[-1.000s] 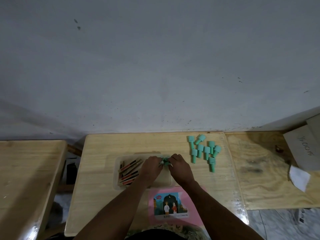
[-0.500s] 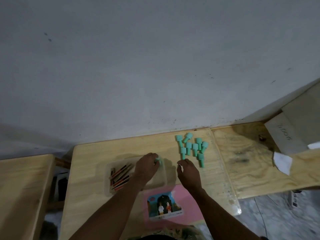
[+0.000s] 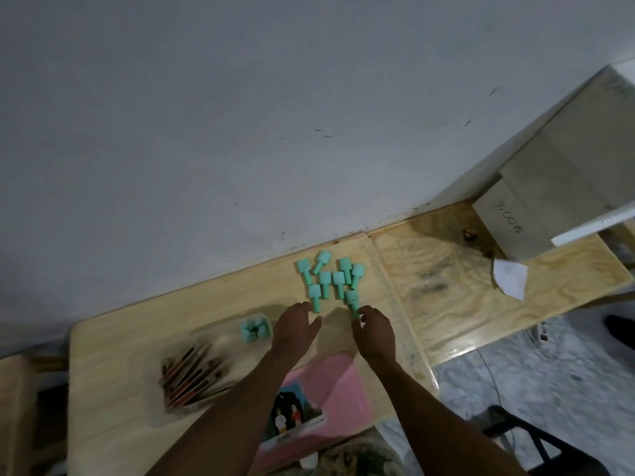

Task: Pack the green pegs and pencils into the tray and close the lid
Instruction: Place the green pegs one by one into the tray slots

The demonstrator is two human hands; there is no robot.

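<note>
The loose green pegs [image 3: 330,280] lie in a tight cluster near the bench's [image 3: 113,355] far edge, toward its far right corner, several touching. The left hand [image 3: 296,329] hovers just short of them, its grip released and fingers loosely spread. The right hand [image 3: 375,333] has curled fingertips at the stem of the nearest peg [image 3: 352,302]; whether that grip has closed on it cannot be told.

The main risk, as I judge it, is a nudge: the pegs look round, so pulling one from the cluster could roll its neighbours toward the wall [image 3: 240,132] or over the right edge onto the adjoining plywood top [image 3: 464,286]. A loose pinch could also drop a peg on the way across.

The tray [image 3: 225,343] sits on the bench's left half, pencils [image 3: 192,376] filling its left part and packed pegs [image 3: 253,329] standing in its far right corner. Open bench lies between cluster and tray. The pink lid [image 3: 338,383] lies at the near edge under both forearms, where a sweeping arm might push it off
</note>
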